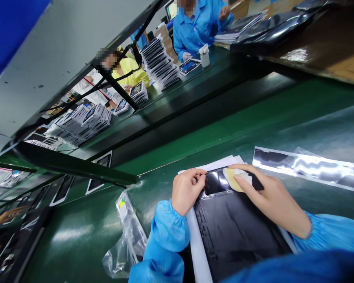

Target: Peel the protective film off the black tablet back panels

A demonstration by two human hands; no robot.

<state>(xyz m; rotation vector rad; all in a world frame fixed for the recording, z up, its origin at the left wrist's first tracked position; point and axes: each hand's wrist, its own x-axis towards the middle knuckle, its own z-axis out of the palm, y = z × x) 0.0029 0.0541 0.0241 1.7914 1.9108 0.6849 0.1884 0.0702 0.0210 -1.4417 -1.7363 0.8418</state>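
A black, tablet-sized panel (pixel 238 228) lies in front of me on white sheets (pixel 198 243), with a shiny dark strip (pixel 216 182) along its far end. My left hand (pixel 186 192) is closed, thumb and forefinger pinching the panel's far left corner. In my right hand (pixel 268 198) is a yellow and white wiping pad (pixel 236 181), pressed on the shiny strip near its right part. Fingers and thumb grip the pad from both sides. My right forearm's sleeve covers the panel's near right part.
A clear plastic bag (pixel 128 239) lies left of the panel on the green bench (pixel 76 236). A shiny film strip (pixel 306 169) lies to the right. Across the line, co-workers sit by stacked panels (pixel 159 63) and a white bottle (pixel 204 57). A dark bar (pixel 76 165) crosses at left.
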